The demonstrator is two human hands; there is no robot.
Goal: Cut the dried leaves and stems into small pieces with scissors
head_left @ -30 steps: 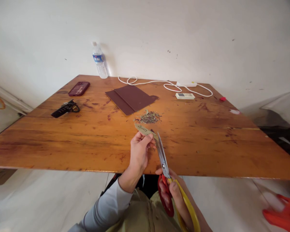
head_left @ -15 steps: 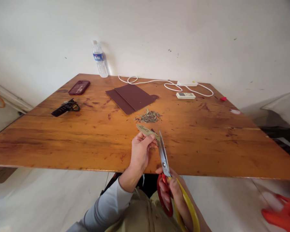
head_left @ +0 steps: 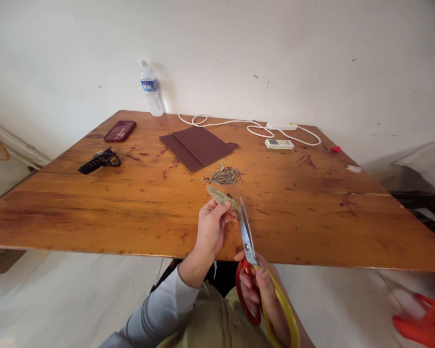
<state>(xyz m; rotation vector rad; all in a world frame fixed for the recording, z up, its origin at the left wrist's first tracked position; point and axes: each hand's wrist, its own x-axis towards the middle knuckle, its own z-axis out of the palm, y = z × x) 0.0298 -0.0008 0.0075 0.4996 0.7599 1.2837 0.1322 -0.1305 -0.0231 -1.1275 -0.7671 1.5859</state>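
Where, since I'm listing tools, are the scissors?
In the head view, the scissors are lower centre, in the right hand, just right of the left hand and its tan piece.

Your left hand [head_left: 210, 224] pinches, thumb [head_left: 222, 208] uppermost, its gray-sleeved forearm [head_left: 163, 307] angled inward; your right hand [head_left: 270, 296] sits lower, fingers [head_left: 251, 294] curled.

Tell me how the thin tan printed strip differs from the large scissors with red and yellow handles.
The thin tan strip is much shorter than the metal scissors. The strip bears dark markings on tan; the scissors are silver, red and yellow. The left hand pinches the strip; the right hand grips the scissors. Both are held.
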